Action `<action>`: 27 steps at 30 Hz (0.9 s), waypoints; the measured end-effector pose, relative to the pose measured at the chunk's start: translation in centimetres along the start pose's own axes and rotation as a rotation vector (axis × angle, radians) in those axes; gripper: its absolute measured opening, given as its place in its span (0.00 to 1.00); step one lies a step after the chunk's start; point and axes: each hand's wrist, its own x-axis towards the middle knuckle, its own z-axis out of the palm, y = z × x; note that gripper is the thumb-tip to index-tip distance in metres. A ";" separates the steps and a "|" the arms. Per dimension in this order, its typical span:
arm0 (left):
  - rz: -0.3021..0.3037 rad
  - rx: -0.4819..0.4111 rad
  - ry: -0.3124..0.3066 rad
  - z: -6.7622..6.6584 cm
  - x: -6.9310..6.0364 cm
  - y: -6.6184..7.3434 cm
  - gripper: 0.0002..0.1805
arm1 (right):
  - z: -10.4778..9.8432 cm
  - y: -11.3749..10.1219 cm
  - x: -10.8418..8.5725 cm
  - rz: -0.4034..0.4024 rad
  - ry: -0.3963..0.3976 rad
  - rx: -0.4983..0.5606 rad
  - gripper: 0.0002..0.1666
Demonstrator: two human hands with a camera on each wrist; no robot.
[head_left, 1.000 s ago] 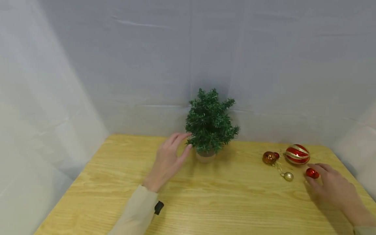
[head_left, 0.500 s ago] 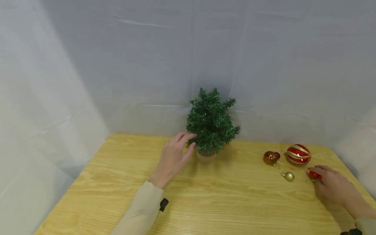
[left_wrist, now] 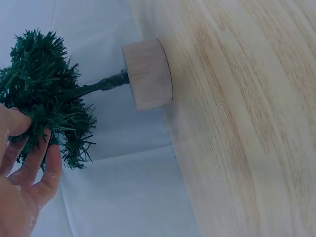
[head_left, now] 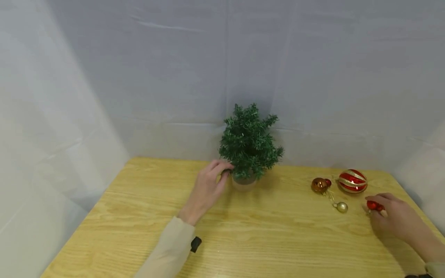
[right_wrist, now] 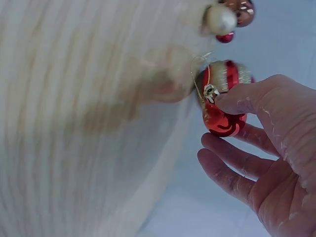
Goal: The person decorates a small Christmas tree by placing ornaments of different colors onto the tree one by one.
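Observation:
A small artificial Christmas tree (head_left: 249, 139) stands upright in a round wooden base (left_wrist: 149, 74) near the table's back edge. My left hand (head_left: 205, 189) pinches the tip of a low branch on its left side, the thumb and fingers partly sunk in the green needles. At the right of the table, my right hand (head_left: 399, 216) holds a shiny red bauble (right_wrist: 222, 118) between thumb and fingers. The bauble's metal cap and thin gold hanging loop show beside the thumb in the right wrist view.
A large red-and-gold striped bauble (head_left: 352, 181) lies behind the right hand. Left of it are a copper bauble (head_left: 318, 185), a tiny red bauble (head_left: 328, 183) and a small gold bauble (head_left: 342, 207). White cloth (head_left: 174, 77) hangs behind the wooden table (head_left: 260, 239).
My right hand has gripped the red bauble and shifted it slightly right. My left hand has moved in a little, its fingers and thumb closing on the branch. The tree stays in place.

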 end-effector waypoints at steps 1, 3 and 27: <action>0.002 -0.006 0.001 0.1 0.1 0.0 0.09 | 0.0 -0.1 0.1 -0.014 0.029 -0.006 0.21; 0.002 -0.014 0.003 0.2 0.2 -0.1 0.09 | -0.1 -0.5 0.4 -0.048 0.094 -0.022 0.22; 0.047 -0.090 -0.018 -0.3 -0.1 -1.3 0.11 | -4.7 -7.9 6.4 -0.344 0.420 0.174 0.23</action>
